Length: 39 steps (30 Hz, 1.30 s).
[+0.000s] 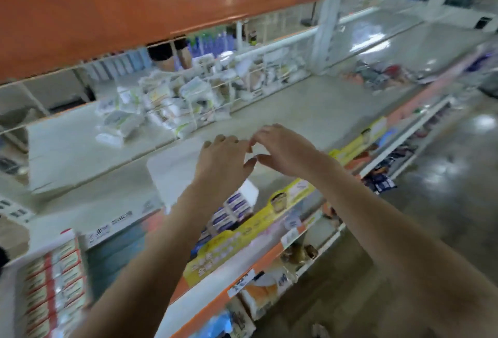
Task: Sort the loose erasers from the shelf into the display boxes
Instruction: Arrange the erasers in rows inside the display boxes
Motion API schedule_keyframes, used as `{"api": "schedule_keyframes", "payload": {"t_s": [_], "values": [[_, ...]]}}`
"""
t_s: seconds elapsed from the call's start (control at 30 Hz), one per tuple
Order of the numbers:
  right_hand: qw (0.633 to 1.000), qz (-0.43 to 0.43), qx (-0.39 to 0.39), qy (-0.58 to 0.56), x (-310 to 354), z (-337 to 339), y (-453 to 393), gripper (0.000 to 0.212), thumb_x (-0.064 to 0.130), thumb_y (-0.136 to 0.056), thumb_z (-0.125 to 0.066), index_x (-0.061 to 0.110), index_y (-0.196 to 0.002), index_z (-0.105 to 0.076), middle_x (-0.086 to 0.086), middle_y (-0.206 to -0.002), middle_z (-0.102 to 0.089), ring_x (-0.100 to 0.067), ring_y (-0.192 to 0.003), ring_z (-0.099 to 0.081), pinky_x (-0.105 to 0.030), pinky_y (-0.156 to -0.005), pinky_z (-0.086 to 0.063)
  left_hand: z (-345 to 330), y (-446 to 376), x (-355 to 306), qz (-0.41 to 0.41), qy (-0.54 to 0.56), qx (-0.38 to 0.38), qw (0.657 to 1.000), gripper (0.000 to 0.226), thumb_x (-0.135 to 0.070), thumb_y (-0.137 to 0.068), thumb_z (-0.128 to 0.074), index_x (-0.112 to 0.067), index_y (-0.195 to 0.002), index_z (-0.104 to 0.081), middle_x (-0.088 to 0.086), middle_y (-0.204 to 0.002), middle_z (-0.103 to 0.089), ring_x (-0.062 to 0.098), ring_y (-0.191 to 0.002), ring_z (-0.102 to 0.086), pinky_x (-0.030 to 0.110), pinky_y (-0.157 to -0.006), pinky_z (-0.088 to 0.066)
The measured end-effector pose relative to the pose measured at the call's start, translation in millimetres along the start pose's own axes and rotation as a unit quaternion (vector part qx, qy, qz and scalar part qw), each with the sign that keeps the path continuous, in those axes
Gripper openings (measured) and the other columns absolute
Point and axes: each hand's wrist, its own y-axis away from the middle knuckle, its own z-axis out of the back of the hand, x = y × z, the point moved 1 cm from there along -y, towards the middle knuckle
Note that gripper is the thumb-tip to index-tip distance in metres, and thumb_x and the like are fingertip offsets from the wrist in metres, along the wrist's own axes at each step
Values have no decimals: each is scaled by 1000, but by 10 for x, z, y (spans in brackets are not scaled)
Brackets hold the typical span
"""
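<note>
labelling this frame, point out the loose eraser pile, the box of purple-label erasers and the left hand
loose eraser pile (161, 103): head view, middle of the white heap.
box of purple-label erasers (234, 207): head view, on a purple label.
left hand (222, 161): head view, back of the hand.

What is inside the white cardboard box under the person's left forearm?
The open white cardboard box holds packed rows of small white erasers with purple-blue labels. The left forearm covers the box's left part, so its contents there cannot be seen.

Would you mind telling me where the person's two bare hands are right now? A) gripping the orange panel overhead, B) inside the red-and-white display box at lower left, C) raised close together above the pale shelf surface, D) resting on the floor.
C: the left hand and right hand hover nearly fingertip to fingertip over the pale shelf surface.
</note>
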Motion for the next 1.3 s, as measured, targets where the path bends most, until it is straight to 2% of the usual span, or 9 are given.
{"api": "schedule_keyframes", "payload": {"t_s": [0.27, 0.37, 0.47, 0.67, 0.87, 1.0, 1.1, 1.2, 1.3], "values": [[983, -179, -4, 32, -1998, 317, 573, 43, 29, -91, -53, 18, -132, -45, -7, -133, -44, -26, -126, -41, -38, -105, -35, -345, -1483, -1699, -56, 1, 0, 998, 39, -42, -92, -47, -23, -125, -51, 3, -127, -54, 25, -122, -42, 36, -96, -34], [977, -214, -11, 16, -2613, 416, 766, 45, 23, -91, -52, 13, -134, -43, -7, -134, -41, -28, -127, -39, -35, -103, -35, -475, -1942, -2203, -70, 4, 7, 998, 40, -43, -92, -47, -23, -126, -50, 3, -127, -53, 24, -121, -43, 37, -95, -35], [970, -243, 0, -6, -3135, 426, 848, 46, 20, -92, -51, 12, -136, -40, -9, -136, -41, -28, -127, -39, -36, -100, -37, -609, -2328, -2571, -78, 17, 24, 996, 40, -42, -92, -48, -23, -127, -50, 2, -127, -53, 23, -120, -44, 36, -95, -36], [956, -291, 32, -32, -4050, 298, 768, 44, 17, -92, -49, 15, -135, -40, -8, -137, -40, -28, -129, -38, -47, -102, -38, -1026, -3130, -2958, -96, 20, 46, 994, 39, -39, -91, -49, -22, -126, -50, 2, -125, -55, 22, -117, -47, 36, -93, -38], [956, -291, 38, -24, -4924, 231, 407, 47, 6, -91, -42, 14, -138, -37, -9, -140, -37, -29, -124, -45, -40, -96, -43, -1348, -4121, -2994, -81, 56, 9, 995, 29, -38, -90, -50, -21, -111, -61, 5, -114, -61, 25, -108, -54, 33, -87, -43], [972, -231, 42, 25, -5318, 98, 64, 58, -4, -88, -39, 10, -143, -29, -11, -148, -27, -25, -131, -39, -39, -98, -44, -1480, -4605, -2928, -62, 28, 30, 997, 38, -26, -90, -51, -21, -128, -52, 4, -125, -56, 25, -115, -50, 35, -92, -41], [980, -178, 43, 73, -5547, -40, -121, 55, 0, -88, -41, 12, -142, -33, -13, -149, -25, -27, -133, -36, -41, -92, -48, -1561, -4818, -2872, -39, 7, 47, 998, 40, -26, -92, -50, -16, -131, -49, 5, -126, -54, 24, -116, -47, 34, -91, -41], [982, -148, 52, 105, -5588, -42, -159, 50, 5, -93, -40, 14, -142, -33, -8, -153, -17, -27, -143, -18, -41, -98, -43, -1637, -4907, -2842, -30, 21, 56, 998, 41, -31, -92, -54, -19, -131, -49, 4, -124, -55, 23, -114, -49, 34, -91, -42], [986, -154, 32, 58, -5620, 28, -110, 48, 7, -95, -42, 16, -141, -33, -8, -155, -14, -24, -138, -30, -37, -96, -43, -1674, -4951, -2822, -28, 14, 37, 999, 39, -32, -89, -57, -18, -126, -54, 3, -117, -58, 21, -108, -52, 32, -88, -42]]}}
